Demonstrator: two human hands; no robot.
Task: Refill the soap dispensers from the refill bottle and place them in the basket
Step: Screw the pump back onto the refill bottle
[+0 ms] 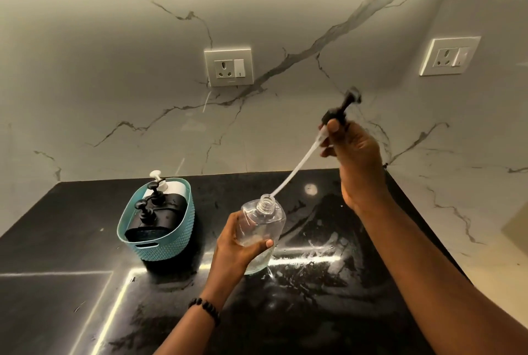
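Note:
My left hand (237,243) grips a clear, nearly empty dispenser bottle (264,229), tilted, with its threaded neck uncapped. My right hand (351,154) holds the black pump head (340,110) raised up and to the right; its long clear dip tube (294,167) slants down, the tip just beside the bottle's neck. A teal basket (171,243) stands to the left on the black counter. Inside it are two black pump dispensers (160,212) and a white pump bottle (168,186) at the back.
The black glossy countertop (314,283) has wet smears in front of the bottle. A marble backsplash rises behind, with one wall socket (228,67) at centre and another wall socket (450,56) at right. A beaded bracelet (205,307) circles my left wrist.

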